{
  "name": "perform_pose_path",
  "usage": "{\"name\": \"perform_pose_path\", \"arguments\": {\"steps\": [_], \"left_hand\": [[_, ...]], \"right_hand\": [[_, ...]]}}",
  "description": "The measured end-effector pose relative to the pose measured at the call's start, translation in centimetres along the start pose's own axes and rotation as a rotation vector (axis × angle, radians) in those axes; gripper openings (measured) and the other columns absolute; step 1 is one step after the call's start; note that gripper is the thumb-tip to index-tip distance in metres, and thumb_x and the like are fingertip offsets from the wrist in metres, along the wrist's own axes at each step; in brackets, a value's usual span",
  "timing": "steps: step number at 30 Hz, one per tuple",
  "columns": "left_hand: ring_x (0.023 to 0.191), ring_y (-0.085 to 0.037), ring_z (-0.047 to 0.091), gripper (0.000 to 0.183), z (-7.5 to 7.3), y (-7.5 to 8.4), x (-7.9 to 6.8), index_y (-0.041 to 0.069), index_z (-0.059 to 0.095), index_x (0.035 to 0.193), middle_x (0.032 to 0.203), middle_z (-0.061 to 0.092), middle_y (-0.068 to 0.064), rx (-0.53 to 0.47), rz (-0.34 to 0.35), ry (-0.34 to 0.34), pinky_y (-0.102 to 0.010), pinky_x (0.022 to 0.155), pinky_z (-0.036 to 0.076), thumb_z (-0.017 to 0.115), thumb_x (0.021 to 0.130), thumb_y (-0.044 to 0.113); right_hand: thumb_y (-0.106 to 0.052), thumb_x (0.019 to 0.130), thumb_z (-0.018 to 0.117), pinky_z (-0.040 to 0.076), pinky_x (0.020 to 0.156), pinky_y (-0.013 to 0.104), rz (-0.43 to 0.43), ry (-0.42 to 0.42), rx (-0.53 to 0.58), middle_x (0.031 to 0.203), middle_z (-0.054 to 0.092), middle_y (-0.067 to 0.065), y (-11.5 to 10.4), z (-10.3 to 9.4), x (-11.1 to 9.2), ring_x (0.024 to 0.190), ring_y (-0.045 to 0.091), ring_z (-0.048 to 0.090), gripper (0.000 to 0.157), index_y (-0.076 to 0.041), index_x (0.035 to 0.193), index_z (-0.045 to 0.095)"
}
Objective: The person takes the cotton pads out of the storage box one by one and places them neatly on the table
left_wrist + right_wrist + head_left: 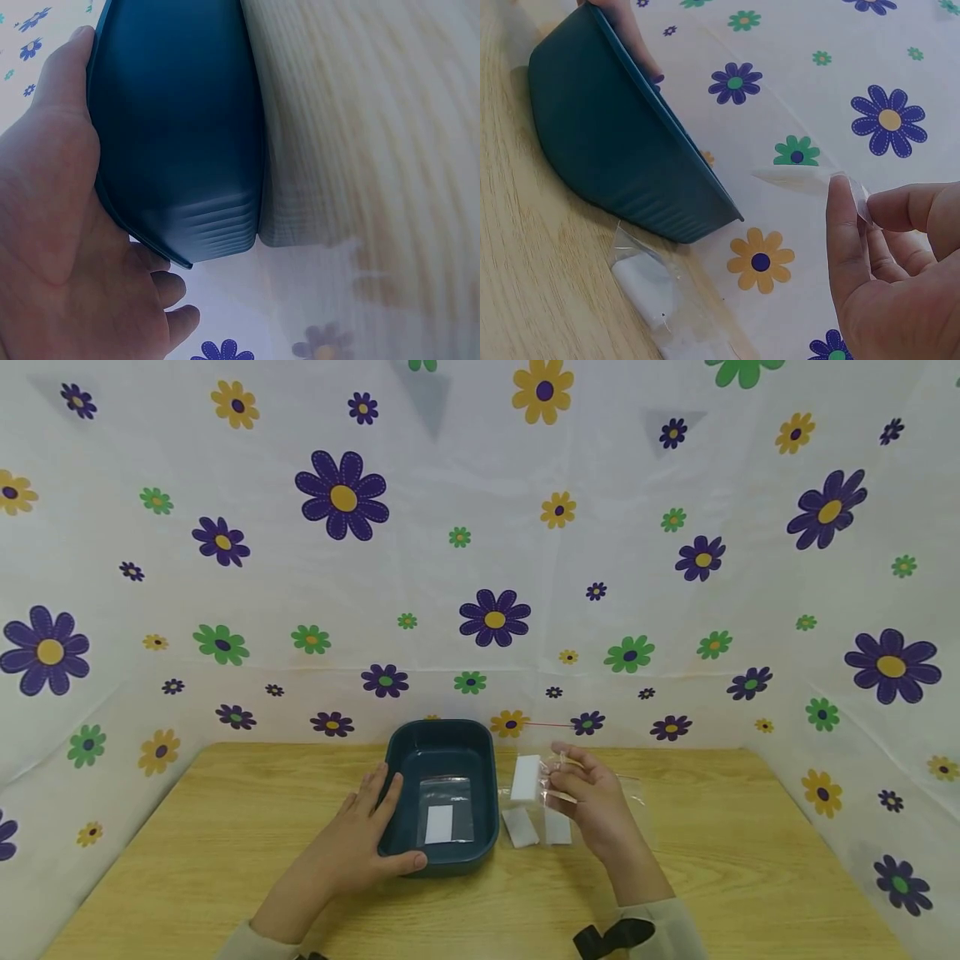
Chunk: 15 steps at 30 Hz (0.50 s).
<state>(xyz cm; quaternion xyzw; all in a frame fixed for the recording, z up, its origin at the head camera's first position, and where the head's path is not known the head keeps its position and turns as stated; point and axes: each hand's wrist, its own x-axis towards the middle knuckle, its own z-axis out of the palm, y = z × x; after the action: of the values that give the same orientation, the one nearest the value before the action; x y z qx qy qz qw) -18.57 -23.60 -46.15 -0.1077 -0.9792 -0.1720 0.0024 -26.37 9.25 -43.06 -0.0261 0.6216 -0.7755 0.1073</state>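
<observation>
Your left grip [365,837] lies spread along the left rim of the tray [442,745], fingers long and clasping nothing — let it press lightly, just enough to stop the tray sliding. To its right, inside the tray, a clear packet [462,814] with a white insert [439,824] lies flat; leave that one undisturbed. Past the tray's right wall, the lifted packet [527,777] sits just left of your right fingertips, held off the bench [712,835]. Below that grip rest a crooked packet [520,827] and a straighter packet [558,830], so hold yours clear of both. Your right grip [597,803] is closed to a light pinch on the clear film's edge — squeeze there, lest the packet bend or slip.
</observation>
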Motion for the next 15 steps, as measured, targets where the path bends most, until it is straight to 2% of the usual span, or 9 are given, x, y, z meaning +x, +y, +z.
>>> {"name": "perform_pose_path", "arguments": {"steps": [5, 15], "left_hand": [[0.152, -0.043, 0.006, 0.118, -0.1, 0.1, -0.2, 0.009, 0.017, 0.16, 0.167, 0.003, -0.018, -0.002, -0.002, -0.007, -0.063, 0.118, 0.019, 0.056, 0.077, 0.083], [0.152, -0.043, 0.007, 0.117, -0.3, 0.3, -0.2, 0.008, 0.019, 0.16, 0.167, 0.004, -0.018, -0.015, 0.0, 0.002, -0.064, 0.118, 0.02, 0.057, 0.078, 0.082]], "right_hand": [[0.001, 0.098, 0.056, 0.059, 0.078, 0.028, 0.006, 0.014, -0.003, 0.101, 0.067, 0.002, 0.0, -0.3, 0.0, 0.089, 0.015, 0.064, 0.042, -0.011, 0.138, 0.054], [0.0, 0.098, 0.055, 0.058, 0.081, 0.027, 0.012, 0.02, 0.012, 0.099, 0.067, -0.003, -0.6, -1.2, 0.1, 0.09, 0.012, 0.064, 0.045, -0.009, 0.142, 0.048]]}}
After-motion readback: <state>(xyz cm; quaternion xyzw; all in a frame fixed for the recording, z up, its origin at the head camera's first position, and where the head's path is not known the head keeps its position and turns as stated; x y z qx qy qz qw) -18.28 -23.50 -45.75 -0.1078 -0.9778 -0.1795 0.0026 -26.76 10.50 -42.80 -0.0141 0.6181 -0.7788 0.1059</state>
